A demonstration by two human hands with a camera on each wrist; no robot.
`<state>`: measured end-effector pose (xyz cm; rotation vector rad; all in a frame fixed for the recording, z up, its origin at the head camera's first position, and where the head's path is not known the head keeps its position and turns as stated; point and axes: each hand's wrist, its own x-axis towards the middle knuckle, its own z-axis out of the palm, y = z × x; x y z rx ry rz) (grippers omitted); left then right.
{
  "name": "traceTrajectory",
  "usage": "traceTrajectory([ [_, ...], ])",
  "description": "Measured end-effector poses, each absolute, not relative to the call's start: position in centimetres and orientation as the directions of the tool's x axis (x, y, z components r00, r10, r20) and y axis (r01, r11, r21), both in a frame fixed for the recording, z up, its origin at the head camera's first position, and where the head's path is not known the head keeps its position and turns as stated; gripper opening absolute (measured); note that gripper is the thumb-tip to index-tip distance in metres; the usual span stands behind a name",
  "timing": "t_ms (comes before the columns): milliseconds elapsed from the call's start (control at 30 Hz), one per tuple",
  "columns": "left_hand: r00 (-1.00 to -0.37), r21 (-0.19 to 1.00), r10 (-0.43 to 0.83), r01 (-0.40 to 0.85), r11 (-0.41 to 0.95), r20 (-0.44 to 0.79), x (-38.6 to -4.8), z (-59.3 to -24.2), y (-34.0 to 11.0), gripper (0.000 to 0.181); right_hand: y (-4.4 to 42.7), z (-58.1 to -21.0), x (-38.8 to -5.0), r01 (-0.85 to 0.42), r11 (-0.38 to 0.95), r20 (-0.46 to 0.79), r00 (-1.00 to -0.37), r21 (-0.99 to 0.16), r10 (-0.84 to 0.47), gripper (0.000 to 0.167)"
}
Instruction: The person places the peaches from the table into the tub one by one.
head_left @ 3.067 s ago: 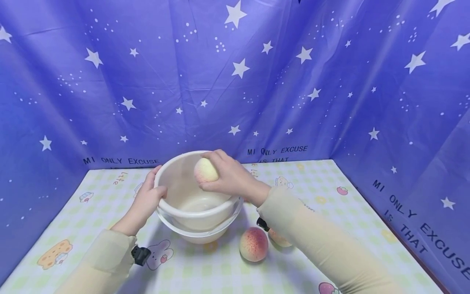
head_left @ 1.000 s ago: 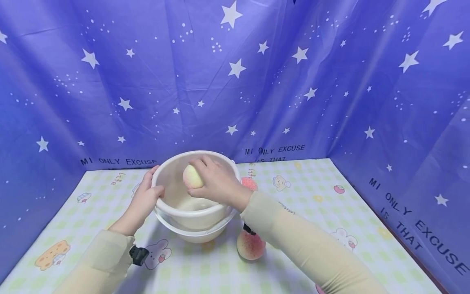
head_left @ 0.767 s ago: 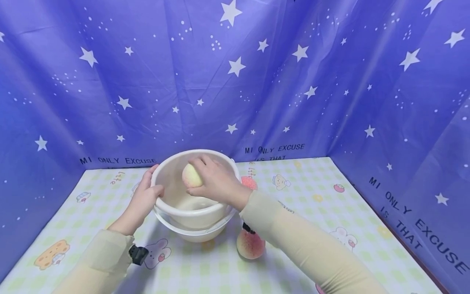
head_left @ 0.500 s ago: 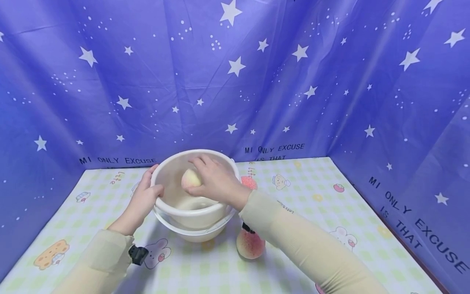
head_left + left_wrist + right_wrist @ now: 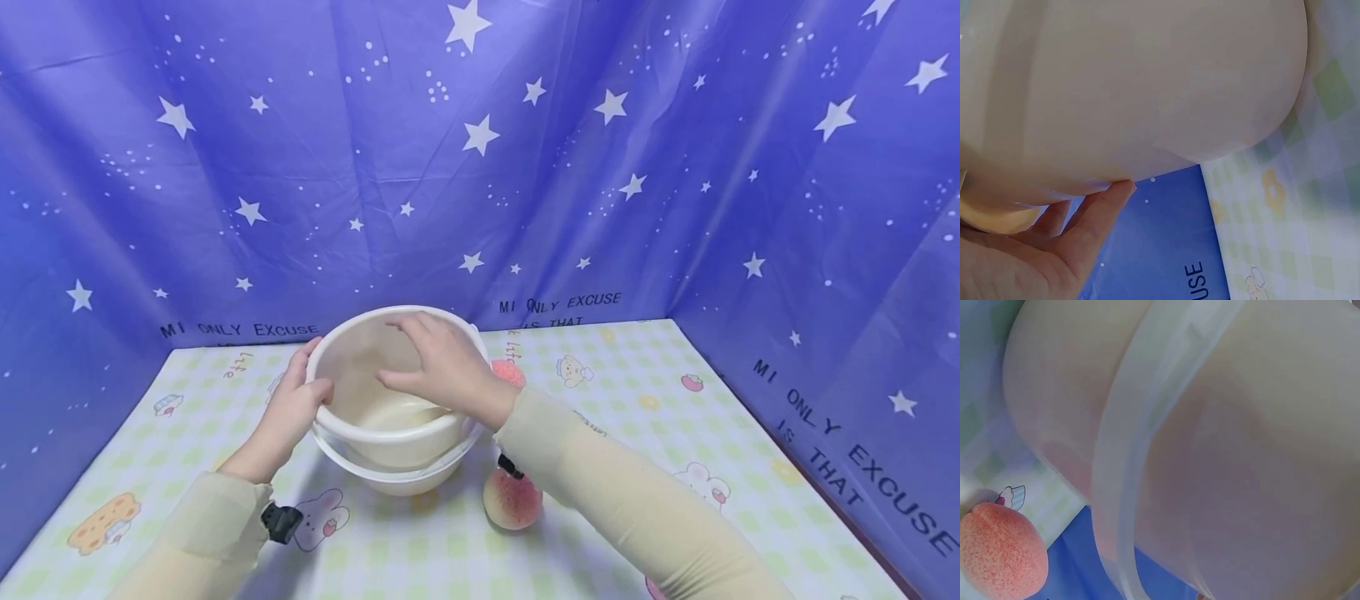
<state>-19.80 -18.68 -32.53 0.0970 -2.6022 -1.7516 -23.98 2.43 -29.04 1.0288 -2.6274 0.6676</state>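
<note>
A white plastic bucket (image 5: 397,454) stands on the table, its handle (image 5: 1119,450) hanging down the outside. My left hand (image 5: 292,408) grips the bucket's left rim, thumb over the inside and fingers along the outer wall. Inside the mouth, my right hand (image 5: 442,367) has its fingers spread with nothing visible between them. Below that hand a pale curved edge shows in the bucket; I cannot tell what it is. A red and yellow peach (image 5: 513,500) lies right of the bucket, partly behind the right wrist. Another, pinker peach (image 5: 508,372) sits behind the right forearm.
A checked tablecloth (image 5: 420,558) with cartoon prints covers the table. Blue star-patterned curtain (image 5: 555,208) walls rise along the back and sides. Black wrist devices (image 5: 282,523) sit on both wrists.
My right hand has moved the pale peach deeper into the bucket and let go of it; the peach is now out of sight. My left hand keeps holding the rim.
</note>
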Motion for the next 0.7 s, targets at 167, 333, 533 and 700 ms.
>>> traceTrajectory([
  [167, -0.998, 0.929, -0.055, -0.05, 0.367, -0.031, -19.7, -32.6, -18.7, 0.092, 2.6, -28.6, -23.8, -0.682, 0.647, 0.352, -0.731, -0.341, -0.585, 0.068],
  [333, -0.998, 0.93, -0.056, -0.049, 0.364, -0.031, -19.6, -32.4, -18.7, 0.092, 3.1, -28.2, -23.5, -0.645, 0.668, 0.331, -0.764, -0.371, -0.554, 0.067],
  [533, -0.998, 0.93, -0.049, -0.053, 0.365, -0.037, -19.6, -32.3, -18.6, 0.092, 4.3, -28.1, -22.9, -0.653, 0.638, 0.378, -0.757, -0.409, -0.532, 0.064],
  [700, -0.998, 0.928, -0.048, -0.054, 0.369, -0.039, -19.8, -32.5, -18.8, 0.092, 5.3, -28.0, -22.2, -0.665, 0.626, 0.415, -0.746, -0.408, -0.521, 0.062],
])
